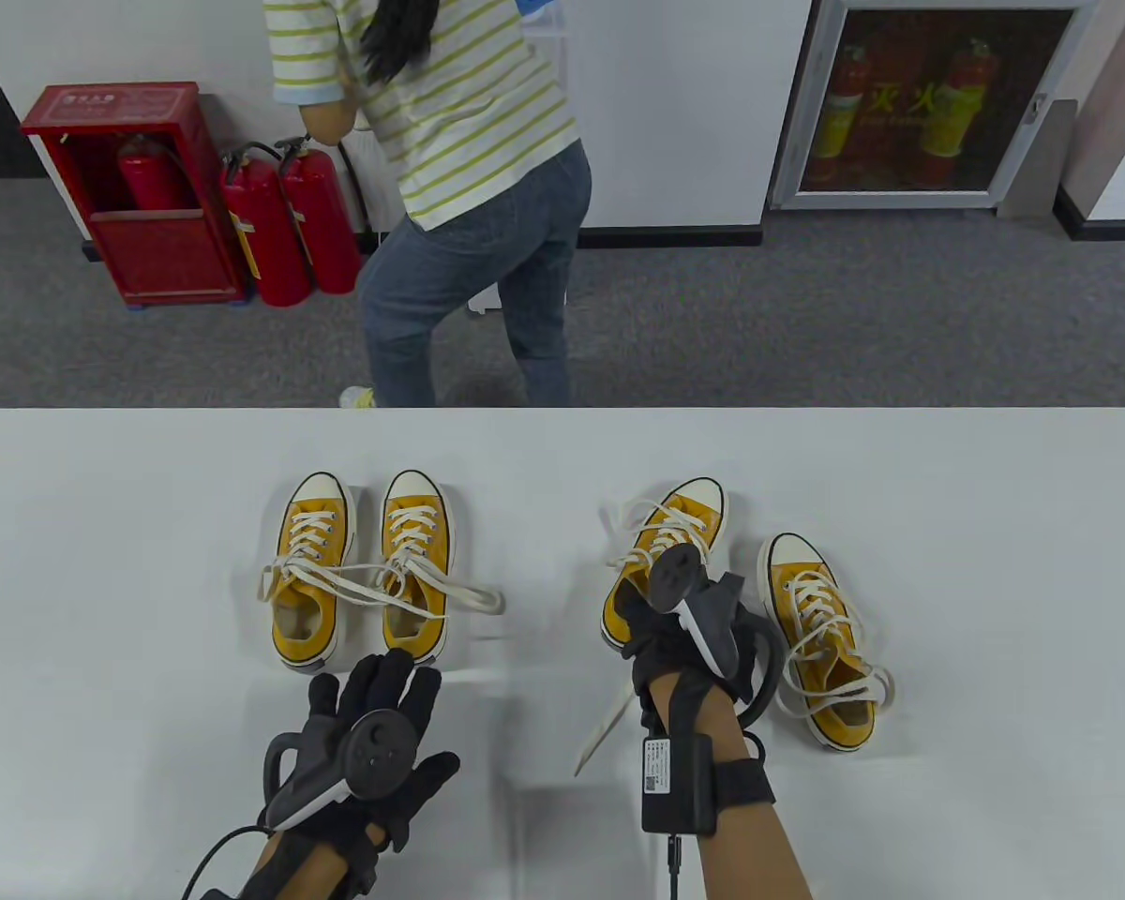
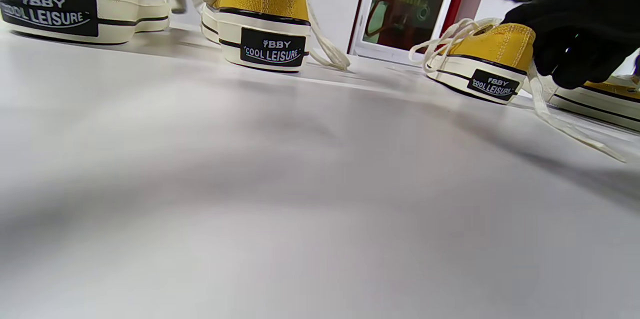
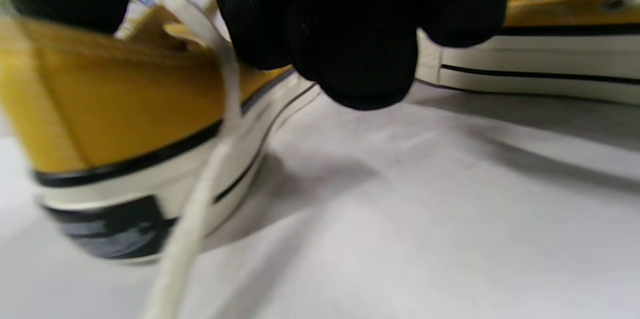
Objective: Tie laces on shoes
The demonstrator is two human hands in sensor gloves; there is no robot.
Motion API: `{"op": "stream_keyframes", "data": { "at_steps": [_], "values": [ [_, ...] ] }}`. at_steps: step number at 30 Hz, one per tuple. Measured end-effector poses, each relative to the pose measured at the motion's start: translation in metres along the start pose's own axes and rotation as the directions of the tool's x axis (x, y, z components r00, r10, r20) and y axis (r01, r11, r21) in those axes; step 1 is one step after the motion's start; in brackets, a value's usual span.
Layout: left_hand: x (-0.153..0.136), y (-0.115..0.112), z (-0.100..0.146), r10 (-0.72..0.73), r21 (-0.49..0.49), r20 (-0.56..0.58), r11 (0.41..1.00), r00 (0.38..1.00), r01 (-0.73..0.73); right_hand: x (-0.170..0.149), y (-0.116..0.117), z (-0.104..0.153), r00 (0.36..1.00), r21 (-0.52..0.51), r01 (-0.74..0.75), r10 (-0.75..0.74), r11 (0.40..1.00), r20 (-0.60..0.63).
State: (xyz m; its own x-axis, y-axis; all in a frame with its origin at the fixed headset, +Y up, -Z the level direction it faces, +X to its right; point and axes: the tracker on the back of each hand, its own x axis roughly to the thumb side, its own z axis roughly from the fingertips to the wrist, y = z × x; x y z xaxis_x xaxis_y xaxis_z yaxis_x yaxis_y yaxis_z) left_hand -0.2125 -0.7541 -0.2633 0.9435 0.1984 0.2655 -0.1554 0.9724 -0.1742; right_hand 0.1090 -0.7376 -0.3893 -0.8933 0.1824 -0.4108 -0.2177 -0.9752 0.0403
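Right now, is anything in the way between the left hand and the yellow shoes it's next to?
Nothing visible. The left hand lies open on the table, fingertips just short of the near shoe's heel, with only bare tabletop between them.

Yellow shoes (image 1: 411, 562), cream laces (image 1: 375, 586)

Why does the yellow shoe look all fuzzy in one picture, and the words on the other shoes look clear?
Right wrist view: the shoe and lace sit too close to the camera, so they blur. Left wrist view: shoes sit farther off, so the heel label reads sharp. Table view: soft, even light, faint shadows.
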Motion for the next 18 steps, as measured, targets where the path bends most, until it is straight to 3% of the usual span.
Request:
{"op": "stream_keyframes", "data": {
  "at_steps": [5, 7, 12, 18],
  "values": [
    [-0.001, 0.0, -0.001, 0.003, 0.003, -0.003, 1.0, 1.0, -0.003, -0.002, 0.008, -0.018, 0.995, -0.009, -0.033, 0.032, 0.999, -0.091],
    [-0.001, 0.0, -0.001, 0.003, 0.004, -0.004, 1.0, 1.0, -0.003, 0.0, 0.012, -0.02, 0.996, 0.01, -0.022, 0.023, 1.0, -0.082],
    [-0.001, 0.0, -0.001, 0.009, -0.011, -0.005, 1.0, 1.0, -0.009, 0.001, 0.009, -0.021, 0.996, -0.05, -0.083, 0.081, 0.995, -0.039],
    [-0.003, 0.0, -0.001, 0.019, -0.013, -0.01, 1.0, 1.0, -0.019, -0.007, -0.003, -0.005, 0.995, -0.108, -0.042, 0.051, 0.993, 0.08]
  ]
}}
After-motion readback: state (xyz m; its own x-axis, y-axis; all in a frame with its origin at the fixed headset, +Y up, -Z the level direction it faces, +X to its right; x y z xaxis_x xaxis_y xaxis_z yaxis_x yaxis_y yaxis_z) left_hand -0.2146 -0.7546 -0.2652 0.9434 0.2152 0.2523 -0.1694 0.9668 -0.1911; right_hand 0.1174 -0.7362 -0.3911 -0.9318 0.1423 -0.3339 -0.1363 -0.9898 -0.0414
